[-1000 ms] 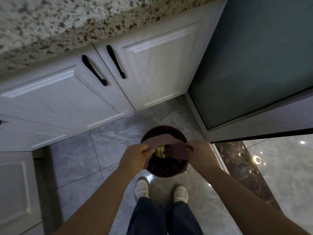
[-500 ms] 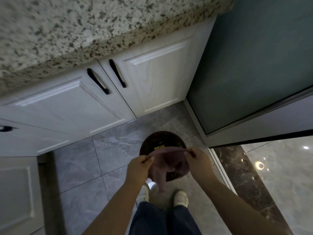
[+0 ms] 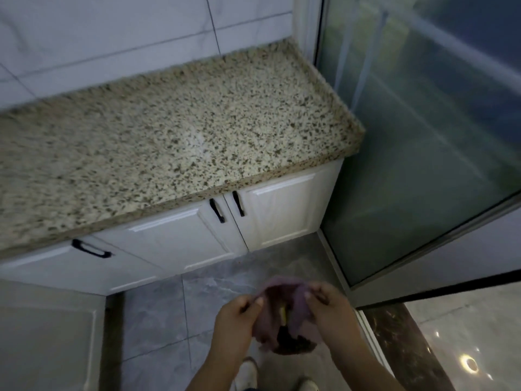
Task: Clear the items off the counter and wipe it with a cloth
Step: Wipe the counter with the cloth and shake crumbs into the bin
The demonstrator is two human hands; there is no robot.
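From the head view, the speckled granite surface (image 3: 180, 131) runs from the left edge of the picture to a squared right end that stops just beside a frosted glass door (image 3: 423, 136). Its back edge meets a white tiled wall (image 3: 112, 32), and its front edge overhangs white cabinet doors (image 3: 282, 213) with black handles (image 3: 217, 210). The stone shows only its own pattern (somewhat blurred toward the left).

Below, grey floor tiles (image 3: 158, 314) lie between the cabinet fronts and the person's white shoes (image 3: 248, 373). The door's lower frame slants in from the right toward the right cabinet corner, narrowing the floor on that side; beyond it a dark marble strip (image 3: 406, 342) borders a glossy pale floor.

Both hands are low in the middle, well in front of the surface's front edge. The left hand (image 3: 236, 320) and the right hand (image 3: 329, 309) each pinch an upper edge of a purple cloth (image 3: 298, 306), holding it stretched between them so it sags. Under the cloth, part of a dark round bin (image 3: 293, 344) shows on the floor, with something yellow (too small to tell) visible in the gap.
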